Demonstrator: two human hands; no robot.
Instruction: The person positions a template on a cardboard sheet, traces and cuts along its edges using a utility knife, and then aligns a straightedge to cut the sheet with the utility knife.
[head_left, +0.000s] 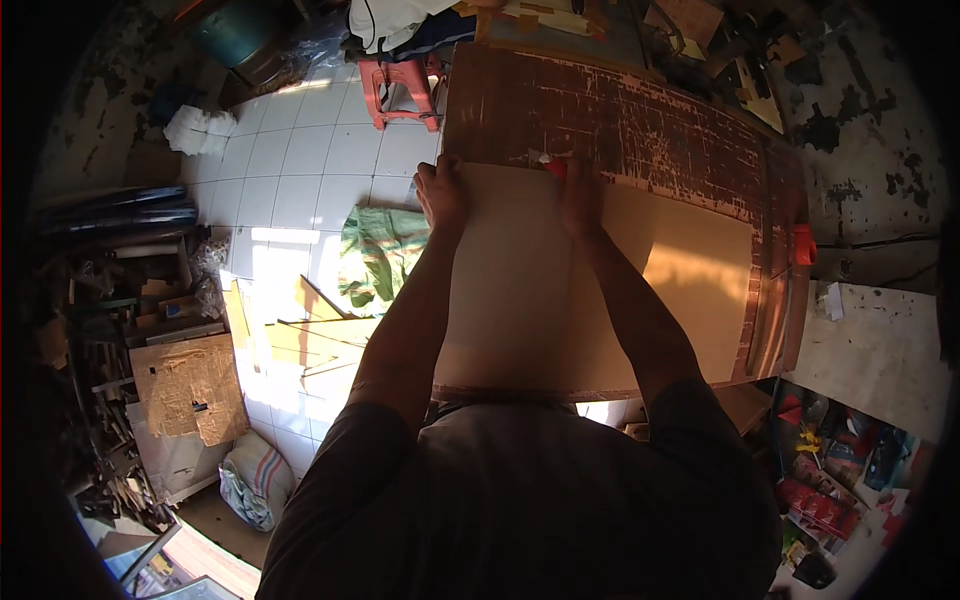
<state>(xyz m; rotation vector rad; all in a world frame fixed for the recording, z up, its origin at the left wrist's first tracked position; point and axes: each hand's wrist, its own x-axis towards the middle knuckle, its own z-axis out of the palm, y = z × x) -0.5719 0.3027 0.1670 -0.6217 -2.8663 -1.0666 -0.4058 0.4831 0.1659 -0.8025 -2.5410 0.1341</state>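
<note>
A large tan sheet of board (pixel 510 290) lies across a worn dark red table (pixel 560 95). My left hand (pixel 442 195) is closed on the sheet's far left corner, its fingers curled over the edge. Near the middle of the sheet's far edge, my right hand (pixel 581 200) is closed around a small red tool (pixel 557 168). Most of that tool is hidden by the fingers, so its kind cannot be made out. Just left of it, a small pale scrap (pixel 539 157) rests by the edge. Sunlight falls on the sheet's right part.
Beyond the table's left side stands a red plastic stool (pixel 400 90) on white tiles. A green cloth (pixel 380 255) and yellowish offcuts (pixel 315 340) lie on the floor. Wood scraps (pixel 100 380) crowd the far left. An orange-red object (pixel 804 245) sits at the table's right edge.
</note>
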